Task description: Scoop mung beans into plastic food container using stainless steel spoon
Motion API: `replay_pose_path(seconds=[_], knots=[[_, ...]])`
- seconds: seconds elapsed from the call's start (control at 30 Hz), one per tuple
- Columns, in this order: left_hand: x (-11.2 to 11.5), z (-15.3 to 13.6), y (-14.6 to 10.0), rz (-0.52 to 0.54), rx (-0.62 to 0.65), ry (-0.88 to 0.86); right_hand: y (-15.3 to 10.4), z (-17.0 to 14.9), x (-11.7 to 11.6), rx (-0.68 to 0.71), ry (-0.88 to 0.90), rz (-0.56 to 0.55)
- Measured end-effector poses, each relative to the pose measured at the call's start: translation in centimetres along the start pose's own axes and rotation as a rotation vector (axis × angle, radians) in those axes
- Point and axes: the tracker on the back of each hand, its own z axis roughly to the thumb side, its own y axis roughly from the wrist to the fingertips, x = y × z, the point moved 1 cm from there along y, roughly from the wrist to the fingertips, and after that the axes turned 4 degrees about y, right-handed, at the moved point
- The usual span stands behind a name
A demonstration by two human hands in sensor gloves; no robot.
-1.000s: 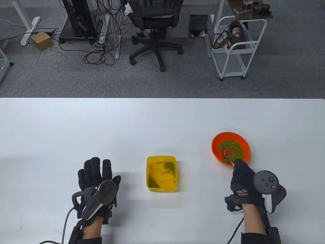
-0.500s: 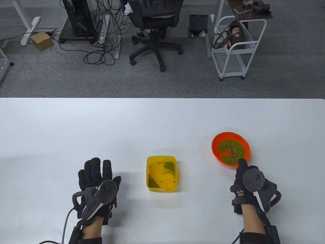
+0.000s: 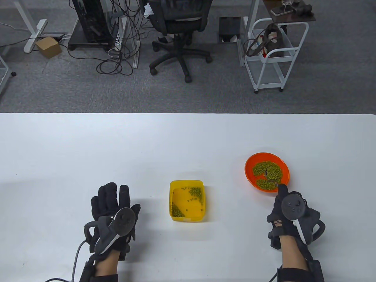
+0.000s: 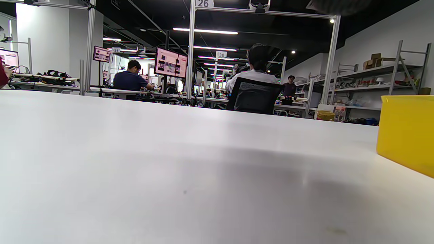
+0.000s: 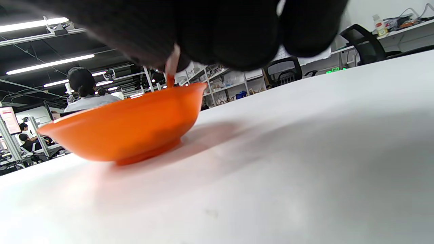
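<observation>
Half a second on, the right hand (image 3: 289, 214) has barely shifted, its fingers still pinching the spoon (image 3: 270, 179) buried in the mung beans (image 3: 268, 171) of the orange bowl (image 3: 249, 164), so I judge the next load is forming for the yellow container (image 3: 171, 202); the left hand (image 3: 113, 216) rests spread on the desk (image 3: 188, 135).

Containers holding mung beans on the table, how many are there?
2: the yellow rectangular plastic container at table centre, and the round orange plastic bowl to its right, where the right hand works a spoon.
</observation>
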Motion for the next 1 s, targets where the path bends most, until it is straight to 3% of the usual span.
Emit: replay_pose_path(seconds=[1.0], knots=[[0.1, 0.1, 0.0, -0.015, 0.005, 0.005, 0.3, -0.4, -1.2, 0.018, 0.085, 0.137]])
